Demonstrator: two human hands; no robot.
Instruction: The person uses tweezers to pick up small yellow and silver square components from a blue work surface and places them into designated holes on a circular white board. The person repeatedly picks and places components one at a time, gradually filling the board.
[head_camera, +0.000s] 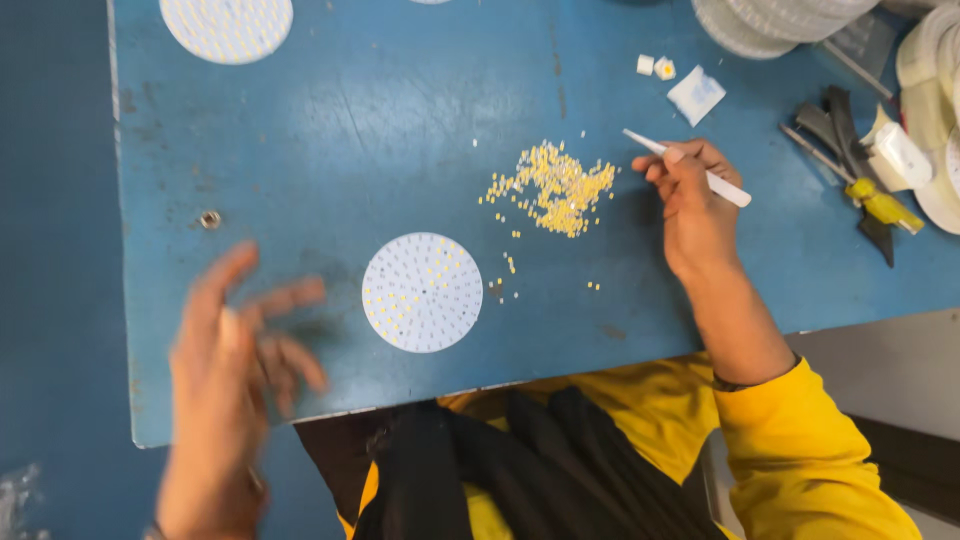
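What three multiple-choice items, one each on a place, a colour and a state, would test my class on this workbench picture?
1. Where is the heap of small yellow parts?
A. beyond the round white board
B. on the board
C. off the table

2. What colour is the table top?
A. blue
B. green
C. red

3. What does the right hand hold?
A. nothing
B. white tweezers
C. a board

Answers: A, the heap lies farther up than the round white board; A, the surface is blue; B, fingers grip the white tweezers.

Head view, steeply down onto blue table (330, 130)
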